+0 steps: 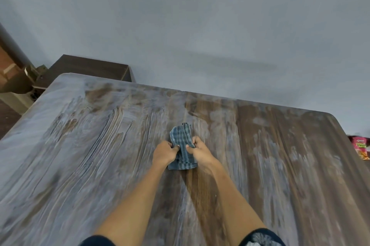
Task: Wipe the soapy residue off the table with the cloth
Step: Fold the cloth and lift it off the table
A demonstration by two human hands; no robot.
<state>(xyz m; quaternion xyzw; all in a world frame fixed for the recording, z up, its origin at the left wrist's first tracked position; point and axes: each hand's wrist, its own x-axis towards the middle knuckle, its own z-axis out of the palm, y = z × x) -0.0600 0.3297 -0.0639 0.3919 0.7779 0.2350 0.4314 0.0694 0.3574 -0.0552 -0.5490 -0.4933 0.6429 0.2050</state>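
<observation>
A blue checked cloth (181,141) hangs bunched over the middle of the wooden table (280,165). My left hand (164,152) grips its left side and my right hand (199,150) grips its right side, both fists closed on the fabric. The cloth's lower end lies folded at the table surface between my wrists. White soapy residue (84,145) streaks most of the left half of the table and patches of the right half. A darker, cleaner strip runs down the middle, below the cloth.
A dark wooden cabinet (90,67) stands behind the table's far left corner. A pink snack packet (360,146) lies off the table's right edge. A plain grey wall rises beyond the far edge. Brown furniture sits at the far left.
</observation>
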